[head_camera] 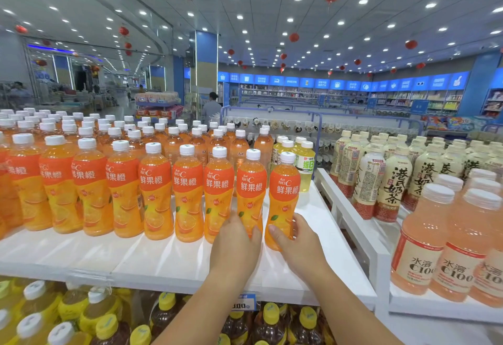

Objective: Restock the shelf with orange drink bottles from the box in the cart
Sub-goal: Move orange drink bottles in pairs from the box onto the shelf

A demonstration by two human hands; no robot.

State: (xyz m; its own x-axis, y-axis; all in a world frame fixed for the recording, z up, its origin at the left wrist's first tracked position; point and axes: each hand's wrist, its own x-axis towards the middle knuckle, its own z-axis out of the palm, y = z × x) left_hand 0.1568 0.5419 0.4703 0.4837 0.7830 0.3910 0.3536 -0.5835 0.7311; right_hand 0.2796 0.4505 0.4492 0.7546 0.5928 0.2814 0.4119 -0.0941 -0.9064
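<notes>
Two white-capped orange plastic drink bottles [284,181] at the white shelf [136,257] front, left hand [234,246] and right hand [298,241] fingers clamped round one each; low grips may topple neighbours.

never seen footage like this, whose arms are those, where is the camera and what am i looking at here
There is no machine here. A person wears one wide-angle camera on the head, and this single picture looks down at their own bare arms. In front is a white shop shelf with rows of white-capped plastic bottles of orange drink. The left hand grips the base of the second orange bottle from the right in the front row. The right hand grips the base of the end orange bottle. Both bottles are upright. Behind the end one stand pale yellow drink bottles. To the right are cream milk-tea bottles and pink drink bottles. Yellow-capped bottles fill the shelf below.
</notes>
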